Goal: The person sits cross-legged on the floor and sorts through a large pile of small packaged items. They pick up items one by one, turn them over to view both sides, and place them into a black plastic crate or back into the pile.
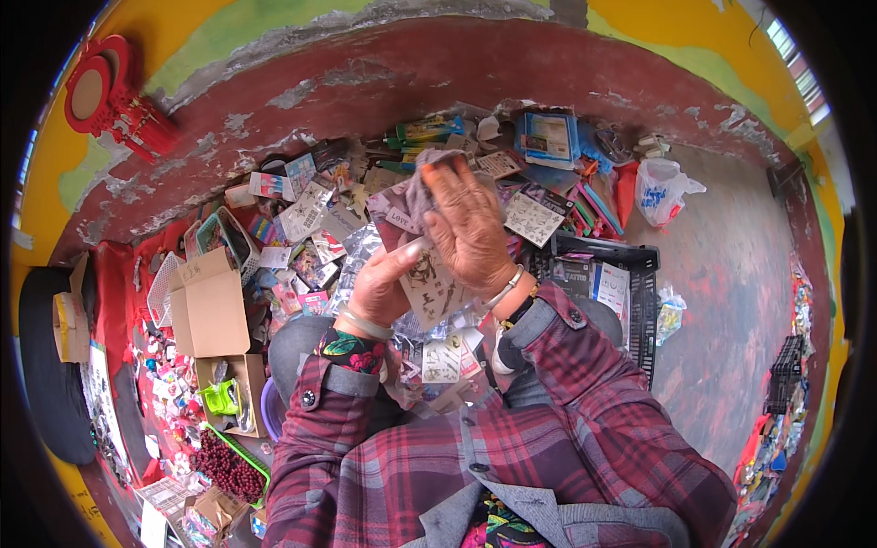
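Surroundings: cards and packets, heaped before the person and banked against a peeling red wall; black crate, set beside the right knee; white plastic bag, beyond it; cardboard box, flap raised, at left; green tray of dark red beads, lower left.

Hands: patterned sheet, held above the heap by the left hand, thumb on top, other fingers mostly hidden. Grey cloth, covered by the right hand, fingers extended, close together; whether it is gripped cannot be told.

Room: hands bordered by the heap in front; grey floor exposed past the crate's outer edge.
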Action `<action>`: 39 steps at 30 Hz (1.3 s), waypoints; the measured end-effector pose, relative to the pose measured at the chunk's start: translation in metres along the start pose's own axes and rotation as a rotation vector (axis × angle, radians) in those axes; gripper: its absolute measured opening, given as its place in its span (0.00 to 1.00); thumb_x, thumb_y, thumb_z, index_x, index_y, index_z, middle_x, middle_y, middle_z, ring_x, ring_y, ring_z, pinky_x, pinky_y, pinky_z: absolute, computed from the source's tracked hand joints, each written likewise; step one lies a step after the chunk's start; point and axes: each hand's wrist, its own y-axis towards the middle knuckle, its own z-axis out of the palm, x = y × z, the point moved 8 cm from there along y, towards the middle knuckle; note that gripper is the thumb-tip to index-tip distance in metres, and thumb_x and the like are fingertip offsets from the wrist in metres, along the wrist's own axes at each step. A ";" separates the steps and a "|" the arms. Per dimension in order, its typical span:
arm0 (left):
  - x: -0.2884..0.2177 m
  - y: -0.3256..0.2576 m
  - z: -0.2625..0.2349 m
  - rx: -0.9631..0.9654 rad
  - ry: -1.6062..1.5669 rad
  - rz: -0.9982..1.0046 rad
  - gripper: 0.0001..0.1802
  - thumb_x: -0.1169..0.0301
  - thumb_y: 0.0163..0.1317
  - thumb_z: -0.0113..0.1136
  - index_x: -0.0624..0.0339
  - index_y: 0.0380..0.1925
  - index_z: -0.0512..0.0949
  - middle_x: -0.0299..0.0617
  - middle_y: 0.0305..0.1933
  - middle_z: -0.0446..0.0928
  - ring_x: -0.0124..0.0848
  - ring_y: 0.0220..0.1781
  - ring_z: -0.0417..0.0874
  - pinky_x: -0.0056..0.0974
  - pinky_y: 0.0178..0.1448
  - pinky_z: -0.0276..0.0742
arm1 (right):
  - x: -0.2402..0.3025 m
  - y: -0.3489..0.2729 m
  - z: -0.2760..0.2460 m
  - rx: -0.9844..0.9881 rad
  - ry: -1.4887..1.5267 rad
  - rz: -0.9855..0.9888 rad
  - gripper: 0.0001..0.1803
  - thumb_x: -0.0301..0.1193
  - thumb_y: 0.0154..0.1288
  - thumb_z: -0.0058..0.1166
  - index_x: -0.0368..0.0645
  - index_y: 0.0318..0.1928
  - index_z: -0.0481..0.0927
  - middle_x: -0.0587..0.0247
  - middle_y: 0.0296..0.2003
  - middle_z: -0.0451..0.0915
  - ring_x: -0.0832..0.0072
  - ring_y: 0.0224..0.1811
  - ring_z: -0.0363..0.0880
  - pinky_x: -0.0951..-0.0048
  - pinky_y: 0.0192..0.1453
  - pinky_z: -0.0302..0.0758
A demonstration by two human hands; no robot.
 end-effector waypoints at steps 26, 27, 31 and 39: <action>-0.026 -0.014 -0.010 -0.130 0.212 0.095 0.28 0.82 0.49 0.48 0.68 0.54 0.64 0.47 0.50 0.72 0.36 0.49 0.75 0.38 0.54 0.69 | -0.077 -0.012 0.009 0.059 0.392 0.520 0.21 0.39 0.68 0.41 0.34 0.51 0.72 0.53 0.39 0.79 0.73 0.42 0.77 0.77 0.45 0.70; -0.028 -0.015 -0.019 -0.135 0.199 0.104 0.25 0.82 0.48 0.49 0.71 0.51 0.66 0.48 0.47 0.74 0.36 0.47 0.76 0.38 0.53 0.70 | -0.086 -0.016 0.012 0.068 0.438 0.558 0.20 0.38 0.67 0.42 0.34 0.50 0.72 0.54 0.37 0.79 0.72 0.40 0.77 0.76 0.44 0.70; -0.041 -0.019 -0.025 -0.197 0.171 0.196 0.18 0.79 0.47 0.49 0.80 0.40 0.74 0.52 0.38 0.78 0.38 0.40 0.80 0.37 0.50 0.73 | -0.114 -0.026 0.010 0.004 0.696 0.740 0.17 0.35 0.66 0.45 0.33 0.46 0.75 0.61 0.35 0.80 0.79 0.37 0.75 0.77 0.42 0.71; -0.042 -0.017 -0.031 -0.224 0.118 0.185 0.20 0.76 0.46 0.48 0.81 0.40 0.73 0.56 0.40 0.78 0.41 0.40 0.80 0.38 0.50 0.75 | -0.099 -0.004 -0.048 -0.428 0.880 0.680 0.22 0.40 0.67 0.45 0.36 0.53 0.71 0.64 0.42 0.77 0.82 0.42 0.73 0.81 0.45 0.70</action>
